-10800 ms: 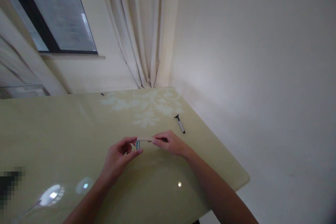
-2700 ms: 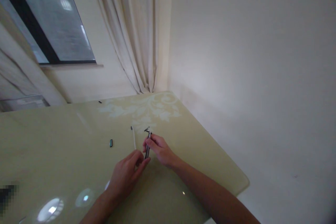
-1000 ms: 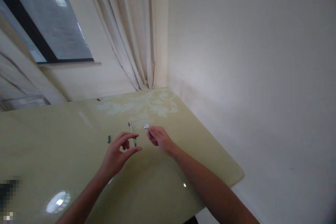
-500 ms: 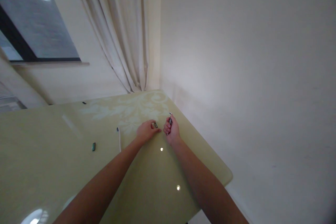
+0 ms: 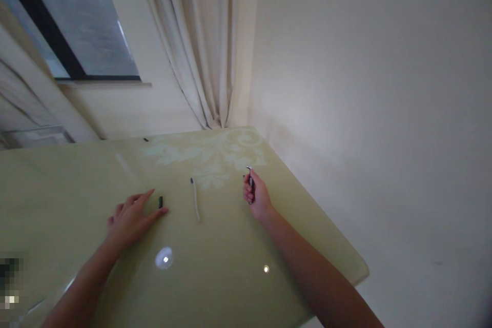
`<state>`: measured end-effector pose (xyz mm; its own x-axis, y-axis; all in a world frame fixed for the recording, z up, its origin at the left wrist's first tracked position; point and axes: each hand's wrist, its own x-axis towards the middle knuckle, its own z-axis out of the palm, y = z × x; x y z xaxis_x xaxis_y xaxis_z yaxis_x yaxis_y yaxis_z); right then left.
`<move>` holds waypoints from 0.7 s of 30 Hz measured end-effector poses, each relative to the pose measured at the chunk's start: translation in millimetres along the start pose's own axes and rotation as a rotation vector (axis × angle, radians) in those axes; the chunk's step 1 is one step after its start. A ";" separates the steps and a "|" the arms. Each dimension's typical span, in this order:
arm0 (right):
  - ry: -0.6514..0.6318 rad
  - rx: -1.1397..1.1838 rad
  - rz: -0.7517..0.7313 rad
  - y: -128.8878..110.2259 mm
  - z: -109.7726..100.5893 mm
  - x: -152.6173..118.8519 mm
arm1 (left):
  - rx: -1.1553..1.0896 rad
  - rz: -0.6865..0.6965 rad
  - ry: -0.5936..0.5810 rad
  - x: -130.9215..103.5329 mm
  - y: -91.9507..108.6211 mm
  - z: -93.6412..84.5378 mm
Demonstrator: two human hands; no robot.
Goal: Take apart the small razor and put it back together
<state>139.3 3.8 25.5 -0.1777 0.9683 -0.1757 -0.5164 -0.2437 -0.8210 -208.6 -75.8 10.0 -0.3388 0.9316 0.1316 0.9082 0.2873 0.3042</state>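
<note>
My left hand [image 5: 132, 218] is low over the table with its fingers spread. Between its thumb and forefinger lies a small dark green block [image 5: 160, 202], which it does not appear to grip. My right hand [image 5: 257, 195] is closed round a small dark tool [image 5: 251, 183] with a thin bent metal tip pointing up. A bit of something dark shows beside its fingers, too small to make out. Between the two hands, a toothbrush-like white stick [image 5: 196, 200] with a dark end lies on the table.
The glossy pale green table [image 5: 215, 277] has a rounded corner at the right and reflects lamps. A small dark piece [image 5: 145, 139] lies near its back edge. Behind stand a curtain [image 5: 207, 46], a window [image 5: 96, 25] and a wall [image 5: 365, 113].
My left hand has moved left from beside my right hand to the green block and opened. The small dark item it was at is no longer there. The view has shifted left.
</note>
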 end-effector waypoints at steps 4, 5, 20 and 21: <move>-0.075 -0.173 -0.021 11.0 7.1 -9.5 | 0.018 0.032 -0.088 -0.1 -3.0 1.4; -0.091 -0.215 -0.034 12.5 7.5 -11.2 | 0.011 0.042 -0.100 0.6 -0.4 2.3; -0.295 -0.393 0.027 14.3 15.9 -27.5 | -0.550 0.340 0.142 -18.4 52.4 3.6; -0.321 -0.390 0.040 14.3 18.4 -30.7 | -0.598 0.410 0.159 -26.1 66.3 1.4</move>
<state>122.0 -30.4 29.2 -0.4712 0.8779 -0.0854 -0.1634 -0.1821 -0.9696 -139.1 -80.7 25.4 -0.0737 0.8816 0.4662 0.6960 -0.2893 0.6571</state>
